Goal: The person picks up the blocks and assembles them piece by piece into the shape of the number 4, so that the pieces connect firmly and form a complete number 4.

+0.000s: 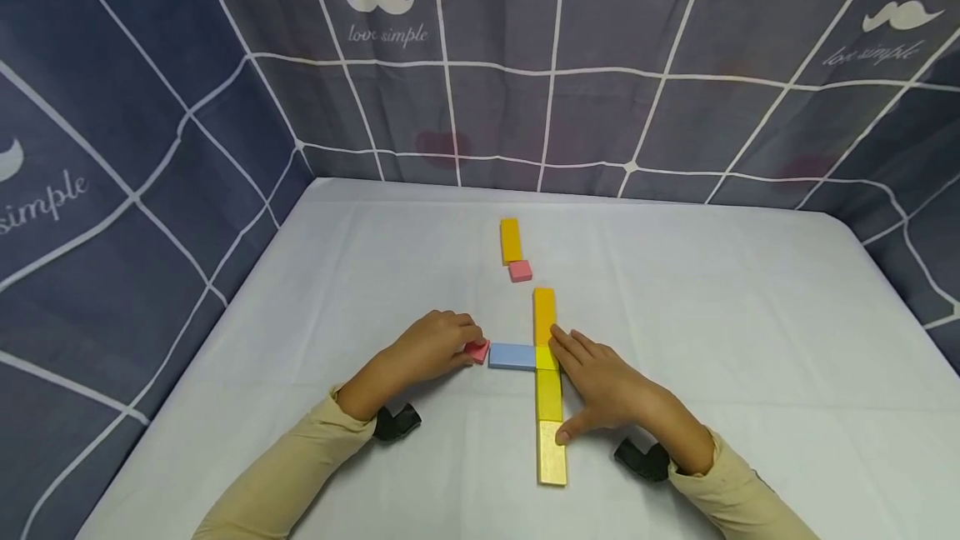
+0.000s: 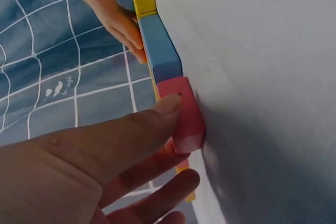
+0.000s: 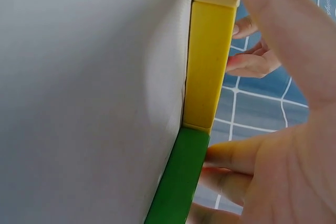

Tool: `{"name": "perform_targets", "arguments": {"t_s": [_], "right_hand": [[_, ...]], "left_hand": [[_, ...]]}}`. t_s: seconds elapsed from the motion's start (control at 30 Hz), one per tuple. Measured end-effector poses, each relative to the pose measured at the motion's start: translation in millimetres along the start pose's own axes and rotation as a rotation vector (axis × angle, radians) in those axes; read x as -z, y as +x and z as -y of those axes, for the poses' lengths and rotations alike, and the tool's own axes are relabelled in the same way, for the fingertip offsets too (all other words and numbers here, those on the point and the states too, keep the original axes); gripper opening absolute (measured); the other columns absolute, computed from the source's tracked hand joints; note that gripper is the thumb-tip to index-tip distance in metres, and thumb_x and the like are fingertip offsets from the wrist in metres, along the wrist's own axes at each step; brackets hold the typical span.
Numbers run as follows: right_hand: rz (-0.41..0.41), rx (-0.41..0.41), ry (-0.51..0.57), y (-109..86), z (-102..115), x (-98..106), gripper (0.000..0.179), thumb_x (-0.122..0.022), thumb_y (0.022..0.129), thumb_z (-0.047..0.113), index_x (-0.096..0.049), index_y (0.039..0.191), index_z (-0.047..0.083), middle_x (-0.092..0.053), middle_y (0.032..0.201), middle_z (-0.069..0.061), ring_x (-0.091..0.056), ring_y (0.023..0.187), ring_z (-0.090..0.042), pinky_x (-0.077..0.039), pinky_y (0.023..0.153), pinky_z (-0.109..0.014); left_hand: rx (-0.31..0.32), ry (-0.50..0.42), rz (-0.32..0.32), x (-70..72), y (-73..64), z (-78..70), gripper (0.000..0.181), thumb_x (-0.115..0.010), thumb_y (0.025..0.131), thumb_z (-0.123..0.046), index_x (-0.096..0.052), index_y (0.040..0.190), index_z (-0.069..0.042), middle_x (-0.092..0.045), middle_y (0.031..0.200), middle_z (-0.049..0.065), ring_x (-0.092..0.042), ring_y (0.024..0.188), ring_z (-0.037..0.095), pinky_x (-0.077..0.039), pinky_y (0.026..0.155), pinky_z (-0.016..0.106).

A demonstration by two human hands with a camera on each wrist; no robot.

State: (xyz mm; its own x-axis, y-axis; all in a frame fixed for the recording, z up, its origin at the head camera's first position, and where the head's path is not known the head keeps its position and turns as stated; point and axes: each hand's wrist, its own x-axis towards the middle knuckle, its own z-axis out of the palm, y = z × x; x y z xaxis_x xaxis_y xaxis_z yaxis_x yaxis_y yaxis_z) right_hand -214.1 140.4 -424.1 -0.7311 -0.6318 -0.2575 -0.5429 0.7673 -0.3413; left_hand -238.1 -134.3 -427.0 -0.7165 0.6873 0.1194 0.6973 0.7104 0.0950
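My left hand (image 1: 438,344) pinches a small red block (image 2: 181,111) between thumb and fingers, right at the left end of a blue block (image 1: 512,357). That blue block lies crosswise, its right end against a column of yellow blocks (image 1: 549,396). At the column's right side, my right hand (image 1: 611,386) lies with fingers extended, fingertips at the upper orange-yellow block (image 1: 543,315). Its thumb rests at the pale yellow block (image 1: 551,465) at the near end. In the right wrist view, a green block face (image 3: 181,177) shows beside the fingers, below a yellow one.
Farther back on the white-covered table (image 1: 712,290) lie an orange-yellow block (image 1: 510,240) and a small red block (image 1: 521,271), close together. Dark grid-patterned cloth (image 1: 495,115) hangs behind and along both sides. Black straps (image 1: 397,422) are at the wrists.
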Motion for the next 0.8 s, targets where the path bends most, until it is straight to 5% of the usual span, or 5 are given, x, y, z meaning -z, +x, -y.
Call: {"name": "perform_targets", "arguments": {"t_s": [0.53,0.8], "right_hand": [[0.001,-0.008,0.017,-1.3,-0.1,-1.3,0.118,-0.079,0.062,0.058,-0.025,0.146,-0.004,-0.015,0.157,-0.020,-0.020,0.142,-0.044,-0.025,0.109,-0.062],[-0.004,-0.002,0.000,-1.1,0.9,-0.3,0.118,-0.079,0.062,0.058,-0.025,0.146,-0.005,-0.016,0.157,-0.020,-0.021,0.141,-0.044,-0.026,0.109,-0.061]], "left_hand": [[-0.047,0.016,-0.008,-0.7,-0.9,0.7,0.017,-0.076,0.078,-0.027,-0.066,0.086,-0.016,-0.062,0.079,-0.003,-0.052,0.071,0.012,-0.044,0.070,0.026],[-0.057,0.011,0.001,1.1,-1.0,2.8,0.023,-0.076,0.079,-0.029,-0.069,0.096,-0.015,-0.065,0.087,-0.002,-0.056,0.077,0.013,-0.047,0.075,0.026]]}}
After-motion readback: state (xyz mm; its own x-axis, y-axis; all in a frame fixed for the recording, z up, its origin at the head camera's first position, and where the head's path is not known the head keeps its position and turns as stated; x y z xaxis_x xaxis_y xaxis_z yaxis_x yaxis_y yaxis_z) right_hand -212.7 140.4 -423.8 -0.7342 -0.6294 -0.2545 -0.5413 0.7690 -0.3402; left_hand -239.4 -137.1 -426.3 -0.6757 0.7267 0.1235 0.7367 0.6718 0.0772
